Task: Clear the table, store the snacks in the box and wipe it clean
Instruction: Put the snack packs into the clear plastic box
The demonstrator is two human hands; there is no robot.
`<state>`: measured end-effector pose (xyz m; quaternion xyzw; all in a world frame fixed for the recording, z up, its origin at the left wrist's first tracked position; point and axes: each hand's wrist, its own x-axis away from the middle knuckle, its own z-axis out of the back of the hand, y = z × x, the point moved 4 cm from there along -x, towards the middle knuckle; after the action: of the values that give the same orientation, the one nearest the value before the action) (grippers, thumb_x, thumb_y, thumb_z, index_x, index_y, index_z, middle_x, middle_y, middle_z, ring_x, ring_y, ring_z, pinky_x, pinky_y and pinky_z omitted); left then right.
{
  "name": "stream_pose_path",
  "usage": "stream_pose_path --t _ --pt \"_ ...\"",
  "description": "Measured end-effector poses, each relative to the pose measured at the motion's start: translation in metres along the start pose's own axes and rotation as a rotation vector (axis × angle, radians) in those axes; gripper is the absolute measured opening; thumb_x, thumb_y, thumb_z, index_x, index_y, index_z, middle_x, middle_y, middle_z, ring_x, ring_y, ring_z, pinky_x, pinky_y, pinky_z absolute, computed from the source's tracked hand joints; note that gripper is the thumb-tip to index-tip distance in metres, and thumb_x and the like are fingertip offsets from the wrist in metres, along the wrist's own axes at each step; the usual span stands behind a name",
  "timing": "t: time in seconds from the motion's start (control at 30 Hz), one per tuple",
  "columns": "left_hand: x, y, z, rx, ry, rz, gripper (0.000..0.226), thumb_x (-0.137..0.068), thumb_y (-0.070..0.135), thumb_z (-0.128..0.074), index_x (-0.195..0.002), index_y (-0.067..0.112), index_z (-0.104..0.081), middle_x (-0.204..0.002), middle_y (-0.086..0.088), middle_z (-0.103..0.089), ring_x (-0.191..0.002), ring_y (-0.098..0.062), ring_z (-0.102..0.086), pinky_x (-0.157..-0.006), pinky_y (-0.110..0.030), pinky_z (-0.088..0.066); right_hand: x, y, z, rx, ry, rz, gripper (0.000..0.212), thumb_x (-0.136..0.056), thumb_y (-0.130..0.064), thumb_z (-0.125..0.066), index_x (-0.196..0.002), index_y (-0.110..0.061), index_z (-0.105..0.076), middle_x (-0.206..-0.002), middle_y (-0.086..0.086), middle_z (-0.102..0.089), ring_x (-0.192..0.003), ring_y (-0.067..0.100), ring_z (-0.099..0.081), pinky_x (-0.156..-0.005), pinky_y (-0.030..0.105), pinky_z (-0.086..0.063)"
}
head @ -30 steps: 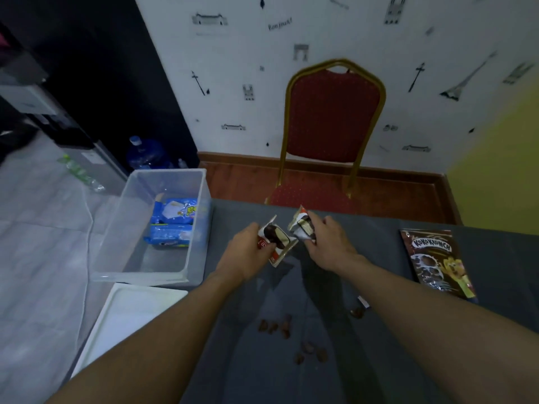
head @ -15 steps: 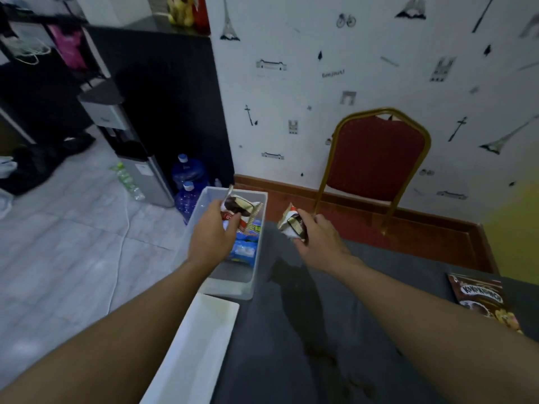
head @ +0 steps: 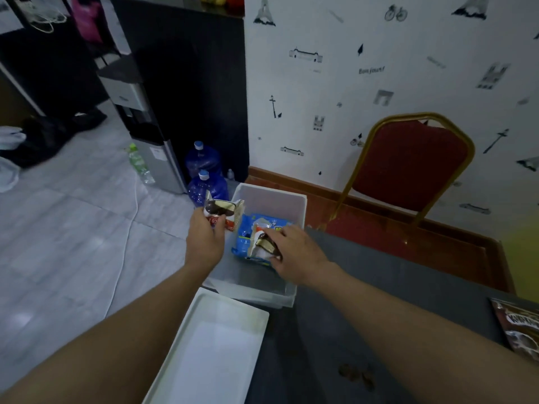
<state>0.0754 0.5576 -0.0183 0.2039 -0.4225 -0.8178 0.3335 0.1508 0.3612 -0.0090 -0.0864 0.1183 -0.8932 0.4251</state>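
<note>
Left hand [head: 204, 242]: fingers and thumb curled round a small white-and-red snack packet printed with a chocolate-coated cake [head: 222, 212]. The packet is held by its lower end at the left wall of the clear, rectangular plastic box [head: 272, 198]. Cannot tell whether it is over the inside or just outside the rim.

Right hand [head: 294, 253]: palm down, fingers closed on a second white snack packet of the same print [head: 262, 243]. This packet is inside the box opening, directly over the blue wrapped packets [head: 244, 228] lying on the box floor. Contact between the two is not resolvable.

Box position: at the left end of the dark grey table [head: 393, 287], open. The flat white rectangular lid [head: 210, 345] lies just beside its near wall.

Still on the table: a brown glossy cereal-snack bag [head: 522, 328] at the right edge of view, well apart from the box, and a scatter of small brown crumbs [head: 357, 374] near the right forearm.

Background: a red padded chair with a gold metal frame [head: 408, 167] behind the table; two blue water jugs [head: 202, 160] on the floor beyond the box.
</note>
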Motion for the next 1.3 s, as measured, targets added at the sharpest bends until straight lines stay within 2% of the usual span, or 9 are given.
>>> stream_pose_path --t 0.13,0.23,0.5,0.7,0.87,1.03,1.13,1.2,1.3 --pt "-0.009 -0.003 0.001 0.039 -0.011 0.033 0.02 -0.097 0.033 -0.057 -0.107 0.024 -0.043 -0.102 -0.001 -0.059 -0.086 -0.017 -0.064 -0.07 -0.033 -0.053 -0.014 -0.011 -0.019 0.029 -0.15 -0.026 0.054 -0.088 -0.037 -0.065 -0.139 -0.024 -0.05 -0.126 0.011 -0.057 -0.116 0.031 -0.052 -0.096 0.04 -0.047" --pt "-0.014 -0.005 0.003 0.022 -0.013 0.037 0.018 -0.096 0.035 -0.058 -0.104 0.025 -0.044 -0.095 0.005 -0.059 -0.076 -0.001 -0.056 -0.058 -0.015 -0.037 -0.025 -0.017 -0.035 0.046 -0.252 -0.029 0.05 -0.086 -0.036 -0.068 -0.133 -0.024 -0.054 -0.123 0.01 -0.058 -0.115 0.031 -0.052 -0.094 0.043 -0.051" --pt "-0.019 -0.01 0.008 0.071 -0.017 0.058 0.016 -0.097 0.032 -0.057 -0.105 0.023 -0.046 -0.097 0.004 -0.061 -0.082 -0.005 -0.058 -0.06 -0.015 -0.038 -0.047 -0.039 -0.081 0.048 -0.362 0.045 0.05 -0.091 -0.053 -0.062 -0.13 -0.022 -0.058 -0.117 0.014 -0.059 -0.109 0.032 -0.055 -0.094 0.042 -0.05" --pt "-0.019 -0.009 0.006 0.097 -0.03 0.077 0.016 -0.098 0.031 -0.057 -0.108 0.024 -0.046 -0.099 0.006 -0.062 -0.079 0.001 -0.057 -0.056 -0.011 -0.04 -0.048 -0.039 -0.101 0.105 -0.436 -0.004 0.052 -0.094 -0.046 -0.06 -0.138 -0.02 -0.051 -0.126 0.012 -0.053 -0.118 0.032 -0.052 -0.095 0.046 -0.05" --pt "-0.018 -0.008 0.008 0.095 -0.033 0.067 0.015 -0.097 0.031 -0.057 -0.104 0.023 -0.047 -0.095 0.006 -0.061 -0.084 -0.007 -0.06 -0.06 -0.014 -0.039 -0.044 -0.038 -0.086 0.09 -0.343 0.032 0.049 -0.094 -0.045 -0.058 -0.136 -0.021 -0.052 -0.124 0.011 -0.054 -0.115 0.031 -0.052 -0.092 0.044 -0.049" --pt "-0.017 -0.005 0.008 0.048 -0.047 0.034 0.017 -0.097 0.034 -0.058 -0.106 0.023 -0.048 -0.1 0.003 -0.064 -0.09 -0.012 -0.063 -0.063 -0.017 -0.042 -0.041 -0.022 -0.047 0.163 -0.044 0.023 0.035 -0.095 -0.037 -0.055 -0.123 -0.018 -0.063 -0.122 0.005 -0.059 -0.116 0.025 -0.05 -0.101 0.041 -0.038" --pt "-0.014 0.003 0.007 -0.009 -0.04 -0.027 0.017 -0.096 0.035 -0.059 -0.104 0.023 -0.051 -0.098 0.001 -0.065 -0.092 -0.016 -0.062 -0.07 -0.026 -0.049 -0.035 0.001 -0.019 0.161 0.15 -0.099 0.051 -0.097 -0.038 -0.049 -0.144 -0.017 -0.047 -0.147 0.01 -0.045 -0.137 0.028 -0.036 -0.114 0.043 -0.027" --pt "-0.01 0.008 0.006 -0.059 -0.035 -0.082 0.015 -0.096 0.035 -0.059 -0.101 0.023 -0.052 -0.095 0.0 -0.065 -0.091 -0.019 -0.06 -0.072 -0.033 -0.051 -0.031 0.02 -0.01 0.117 0.135 -0.203 0.065 -0.102 -0.044 -0.039 -0.157 -0.015 -0.021 -0.163 0.013 -0.019 -0.151 0.03 -0.013 -0.122 0.045 -0.014" --pt "-0.001 0.016 -0.001 -0.076 -0.137 -0.156 0.013 -0.094 0.033 -0.061 -0.104 0.026 -0.054 -0.091 0.008 -0.064 -0.084 -0.008 -0.061 -0.067 -0.02 -0.043 -0.026 0.042 -0.007 0.027 0.046 -0.305 0.074 -0.104 -0.049 -0.029 -0.159 -0.013 0.007 -0.166 0.011 0.013 -0.153 0.026 0.011 -0.125 0.042 -0.003"
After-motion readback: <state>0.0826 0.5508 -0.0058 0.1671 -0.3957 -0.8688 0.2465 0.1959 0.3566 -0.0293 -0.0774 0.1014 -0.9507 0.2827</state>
